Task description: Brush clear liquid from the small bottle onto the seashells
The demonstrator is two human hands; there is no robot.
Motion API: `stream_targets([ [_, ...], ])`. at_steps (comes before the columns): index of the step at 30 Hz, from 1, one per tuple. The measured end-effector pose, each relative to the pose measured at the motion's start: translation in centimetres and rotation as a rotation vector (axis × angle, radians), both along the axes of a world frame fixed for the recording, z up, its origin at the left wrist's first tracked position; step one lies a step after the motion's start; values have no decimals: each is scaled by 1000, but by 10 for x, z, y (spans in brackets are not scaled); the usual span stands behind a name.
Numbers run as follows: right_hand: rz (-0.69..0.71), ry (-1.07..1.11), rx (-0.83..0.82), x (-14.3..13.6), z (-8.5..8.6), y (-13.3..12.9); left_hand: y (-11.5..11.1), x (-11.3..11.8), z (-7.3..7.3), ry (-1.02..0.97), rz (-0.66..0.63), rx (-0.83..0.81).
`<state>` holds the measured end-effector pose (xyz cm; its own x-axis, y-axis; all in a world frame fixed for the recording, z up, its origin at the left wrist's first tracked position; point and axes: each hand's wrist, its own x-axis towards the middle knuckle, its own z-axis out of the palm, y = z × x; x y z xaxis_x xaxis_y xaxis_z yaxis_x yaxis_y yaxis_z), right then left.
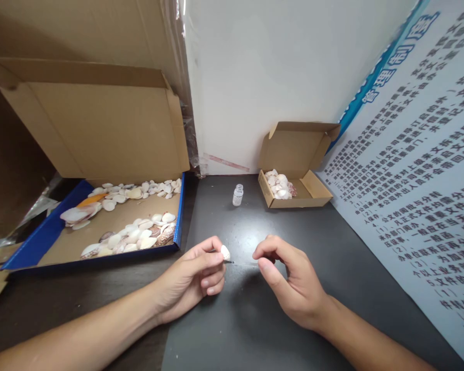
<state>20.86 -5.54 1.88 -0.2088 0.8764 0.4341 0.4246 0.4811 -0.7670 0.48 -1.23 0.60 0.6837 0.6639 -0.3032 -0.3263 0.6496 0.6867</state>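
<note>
Forearms [112,323] cut off, hands [195,278] pinching — shell [226,252] partly covered, stick [242,264] faint

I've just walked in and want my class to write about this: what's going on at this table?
A person works with both bare hands over a dark tabletop. The left hand pinches a pale shell; the right hand seems to hold a thin clear piece, too faint to identify, that reaches toward the shell. A small labelled bottle stands upright beyond the hands. Other shells lie in an open blue box on the left and a smaller open cardboard box on the right.
</note>
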Motion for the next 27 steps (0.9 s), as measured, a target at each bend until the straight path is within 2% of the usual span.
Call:
stream_targets([
  [2,14,8,-6,0,0,0,0,0,0,-2,3,-5],
  [7,-50,-20,-29,-2,-2,0,0,0,0,-4,6,-11],
  [11,-8,7,-35,-1,-2,-1,1,0,-1,-2,10,-15],
  [16,-52,-20,-57,-1,-2,-1,0,0,-1,-1,2,-7],
  [20,-9,2,-51,-1,-2,-1,0,0,0,-3,3,-4],
  [24,-51,-21,-43,-1,-2,-1,0,0,-1,-2,-9,6],
  [27,-20,-5,-25,-1,-1,-1,1,0,-2,-5,-7,3],
])
